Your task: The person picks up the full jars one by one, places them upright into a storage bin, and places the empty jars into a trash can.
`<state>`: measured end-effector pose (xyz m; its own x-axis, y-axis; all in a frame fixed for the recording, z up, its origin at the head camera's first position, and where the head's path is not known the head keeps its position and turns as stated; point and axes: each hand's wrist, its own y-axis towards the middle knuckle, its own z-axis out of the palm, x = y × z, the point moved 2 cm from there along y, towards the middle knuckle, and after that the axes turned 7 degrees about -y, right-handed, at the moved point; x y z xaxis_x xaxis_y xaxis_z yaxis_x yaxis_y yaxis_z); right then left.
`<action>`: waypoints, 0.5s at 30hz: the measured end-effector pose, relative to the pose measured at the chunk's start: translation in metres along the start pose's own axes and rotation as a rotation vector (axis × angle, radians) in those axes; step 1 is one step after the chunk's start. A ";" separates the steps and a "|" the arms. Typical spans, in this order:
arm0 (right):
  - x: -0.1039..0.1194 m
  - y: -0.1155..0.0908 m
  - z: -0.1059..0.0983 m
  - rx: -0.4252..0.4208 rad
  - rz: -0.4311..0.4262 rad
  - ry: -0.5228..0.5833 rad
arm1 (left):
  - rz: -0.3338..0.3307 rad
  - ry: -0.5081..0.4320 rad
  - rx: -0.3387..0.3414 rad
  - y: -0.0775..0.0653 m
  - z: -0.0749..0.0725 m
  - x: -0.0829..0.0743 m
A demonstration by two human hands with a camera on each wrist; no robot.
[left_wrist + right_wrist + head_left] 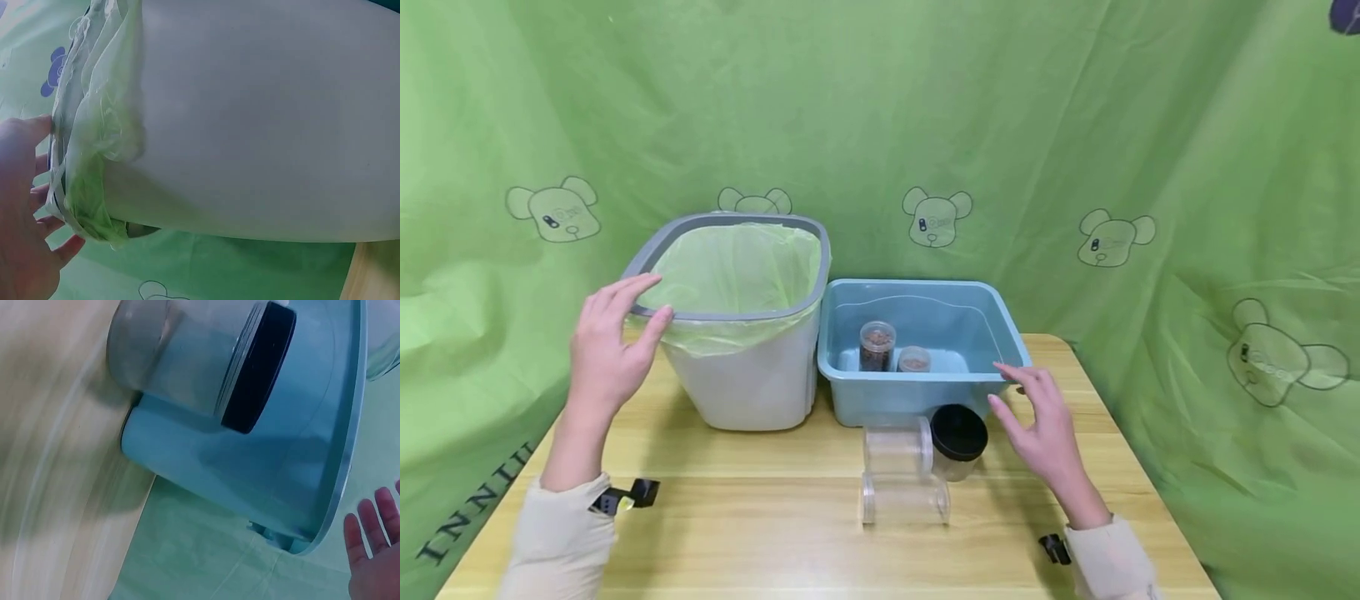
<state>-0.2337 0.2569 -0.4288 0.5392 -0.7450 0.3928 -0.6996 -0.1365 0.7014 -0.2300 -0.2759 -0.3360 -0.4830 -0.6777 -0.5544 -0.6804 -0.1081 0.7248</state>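
Observation:
My left hand [613, 350] is at the near left corner of a white trash bin [745, 387], its fingers spread and loosely bent beside the grey rim [730, 316]. In the left wrist view the fingertips overlap the rim's edge; contact cannot be made out for certain. A pale green bag [737, 267] lines the bin. My right hand [1041, 425] hovers by the front right corner of a blue basin [895, 404], fingers apart and holding nothing. Closest to it, a clear jar with a black lid [958, 433] stands upright against the basin's front.
Two clear jars lie on their sides, one jar [895, 450] behind the other jar [906, 502]. Inside the basin are a jar with brown contents [876, 348] and a shorter round tub [914, 360]. A green curtain [1015, 125] hangs behind the wooden table [760, 533].

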 end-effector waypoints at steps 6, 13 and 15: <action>0.005 -0.013 0.003 0.114 0.004 -0.019 | -0.044 -0.036 0.006 -0.005 0.001 0.008; -0.002 -0.027 0.011 0.287 0.038 -0.086 | -0.012 -0.063 -0.032 -0.009 0.005 0.013; -0.005 -0.030 0.015 0.338 0.071 -0.099 | -0.011 -0.068 -0.044 -0.010 0.006 0.014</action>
<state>-0.2223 0.2552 -0.4605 0.4469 -0.8180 0.3622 -0.8583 -0.2778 0.4315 -0.2333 -0.2802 -0.3536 -0.5134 -0.6252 -0.5879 -0.6615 -0.1481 0.7352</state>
